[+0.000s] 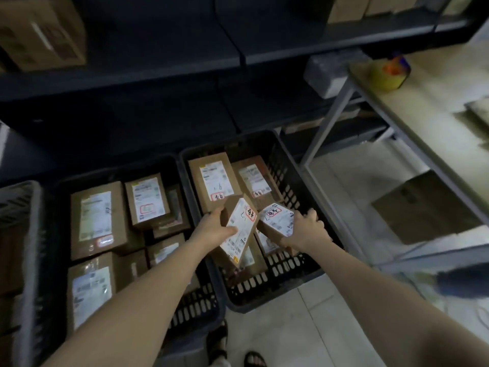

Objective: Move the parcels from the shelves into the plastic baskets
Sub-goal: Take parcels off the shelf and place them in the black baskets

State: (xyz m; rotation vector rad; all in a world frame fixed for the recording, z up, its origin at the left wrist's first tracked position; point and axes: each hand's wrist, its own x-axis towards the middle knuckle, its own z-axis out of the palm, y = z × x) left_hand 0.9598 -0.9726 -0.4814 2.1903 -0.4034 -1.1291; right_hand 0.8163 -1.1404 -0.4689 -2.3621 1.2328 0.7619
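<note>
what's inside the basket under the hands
Two labelled parcels lie flat at the far end of the basket. The left hand and right hand each hold another, covering most of the parcels beneath.

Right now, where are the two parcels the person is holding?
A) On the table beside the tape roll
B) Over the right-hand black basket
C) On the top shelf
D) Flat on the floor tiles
B: the left hand holds a tilted parcel and the right hand a second parcel, both within the rim of the right-hand black basket.
</note>
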